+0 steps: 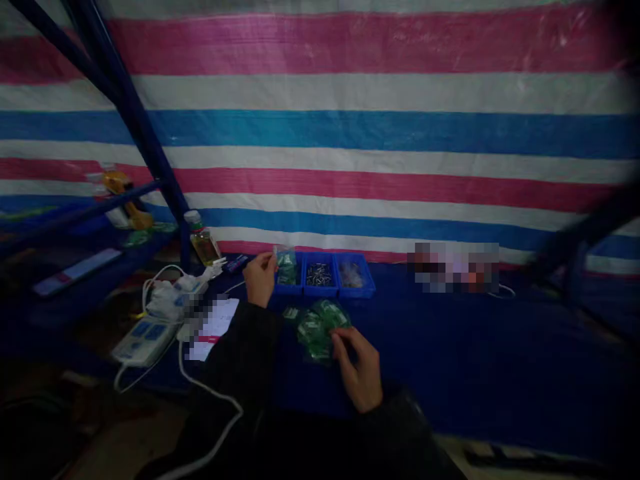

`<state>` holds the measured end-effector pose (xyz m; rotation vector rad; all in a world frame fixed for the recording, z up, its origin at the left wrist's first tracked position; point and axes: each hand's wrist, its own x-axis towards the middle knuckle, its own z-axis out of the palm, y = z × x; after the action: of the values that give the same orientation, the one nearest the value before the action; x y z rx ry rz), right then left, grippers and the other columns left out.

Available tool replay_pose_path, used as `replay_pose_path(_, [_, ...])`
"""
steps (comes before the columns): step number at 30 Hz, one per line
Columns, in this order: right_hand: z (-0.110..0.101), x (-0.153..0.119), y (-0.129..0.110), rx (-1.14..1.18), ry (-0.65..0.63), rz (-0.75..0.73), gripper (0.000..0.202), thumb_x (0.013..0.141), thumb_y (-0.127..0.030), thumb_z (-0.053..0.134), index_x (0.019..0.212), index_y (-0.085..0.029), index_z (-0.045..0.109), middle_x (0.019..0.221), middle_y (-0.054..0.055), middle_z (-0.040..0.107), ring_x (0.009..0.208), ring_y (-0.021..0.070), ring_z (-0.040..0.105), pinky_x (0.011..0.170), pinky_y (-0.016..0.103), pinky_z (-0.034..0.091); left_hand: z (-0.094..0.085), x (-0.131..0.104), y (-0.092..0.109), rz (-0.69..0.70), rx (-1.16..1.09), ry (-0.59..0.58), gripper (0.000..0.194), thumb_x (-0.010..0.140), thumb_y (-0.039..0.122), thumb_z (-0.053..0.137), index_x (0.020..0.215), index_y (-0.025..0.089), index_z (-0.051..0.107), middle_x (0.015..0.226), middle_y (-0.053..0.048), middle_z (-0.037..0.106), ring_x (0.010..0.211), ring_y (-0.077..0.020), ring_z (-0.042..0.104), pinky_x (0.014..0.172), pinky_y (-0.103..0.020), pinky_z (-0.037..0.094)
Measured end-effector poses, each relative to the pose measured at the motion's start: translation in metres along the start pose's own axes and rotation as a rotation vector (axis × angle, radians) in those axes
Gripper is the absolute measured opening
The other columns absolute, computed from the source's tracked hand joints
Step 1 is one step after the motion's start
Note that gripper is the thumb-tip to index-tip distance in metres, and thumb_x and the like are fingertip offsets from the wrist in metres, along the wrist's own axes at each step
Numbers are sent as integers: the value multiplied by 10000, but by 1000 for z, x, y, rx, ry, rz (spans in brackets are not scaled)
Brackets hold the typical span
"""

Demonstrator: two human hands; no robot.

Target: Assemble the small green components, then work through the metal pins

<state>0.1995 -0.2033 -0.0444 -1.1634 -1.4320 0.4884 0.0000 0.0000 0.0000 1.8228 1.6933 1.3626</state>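
Observation:
My left hand (260, 279) is raised at the left blue bin, thumb and fingers pinched on the edge of a small clear plastic bag (285, 256). More green-printed bags (287, 275) lie in that bin just below. My right hand (359, 371) is closed in a pinch at the right edge of a loose pile of green packets (315, 333); its fingertips seem to grip one of them. A single green packet (291, 312) lies to the left of the pile.
The middle bin (321, 275) holds small metal screws or similar pieces; the right bin (352, 275) holds small clear bags. At left are power strips (145, 341), a printed paper (216, 327), a bottle (204, 241) and a white cable (215, 392). A blue frame post (150, 150) rises behind them.

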Motion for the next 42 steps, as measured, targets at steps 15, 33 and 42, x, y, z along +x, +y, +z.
replay_pose_path(15, [1, 1, -2, -3, -4, 11, 189, 1002, -278, 532, 887, -195, 658, 754, 11, 609, 656, 149, 580, 633, 273, 447, -42, -78, 9, 380, 120, -378, 256, 920, 134, 593, 1106, 231, 740, 1123, -57, 751, 1100, -243, 661, 1000, -405, 510])
replay_pose_path(33, [2, 0, -1, -29, -21, 24, 188, 998, -295, 537, 919, -204, 681, 760, 12, 646, 648, 158, 595, 634, 265, 460, -37, -100, -14, 310, 252, -537, 395, 836, 195, 702, 1220, 285, 724, 1258, -32, 717, 1220, -254, 602, 1086, -408, 454])
replay_pose_path(42, [3, 2, -3, -25, -16, 23, 200, 1002, -300, 526, 916, -205, 679, 764, 16, 638, 654, 160, 595, 640, 273, 465, -41, -105, -8, 345, 92, -134, 177, 943, 291, 624, 994, 229, 782, 1022, -66, 770, 1031, -258, 653, 958, -435, 509])
